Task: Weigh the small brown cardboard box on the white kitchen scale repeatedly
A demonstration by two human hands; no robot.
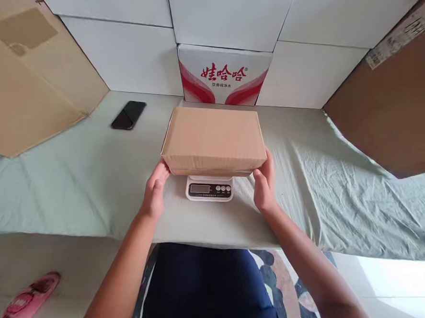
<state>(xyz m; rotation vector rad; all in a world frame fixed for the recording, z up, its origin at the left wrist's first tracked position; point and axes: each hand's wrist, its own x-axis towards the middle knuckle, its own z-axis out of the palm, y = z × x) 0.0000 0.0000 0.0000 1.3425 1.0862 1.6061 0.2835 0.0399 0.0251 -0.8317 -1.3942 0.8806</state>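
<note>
While both hands sit at the near corners of the cardboard box [214, 140], the left hand [155, 186] touches the near-left bottom corner with loosely curled fingers, and the right hand [264, 186] lies against the near-right corner, fingers spread partly open along the side; neither is closed around anything. The box rests on a small white kitchen scale [209, 188], whose dark display and row of round buttons stick out from under the near edge (the tiny print below the buttons is too small to read). The box is closed and plain brown, bearing no label on the faces in view, and its long axis runs left to right across the table [88, 190], near the middle. A pale green cloth covers the table.

Beyond the box, against the white wall of stacked cartons, stands a white-and-red carton [223, 75] printed with the red characters 娃哈哈 and smaller grey ones, 饮用纯净水. A black phone [129, 114] lies face down, far left. Brown cardboard sheets lean in at either side; the right one [397, 88] carries a printed white label, unreadable. A pink slipper [31, 295] lies on the floor, near left.
</note>
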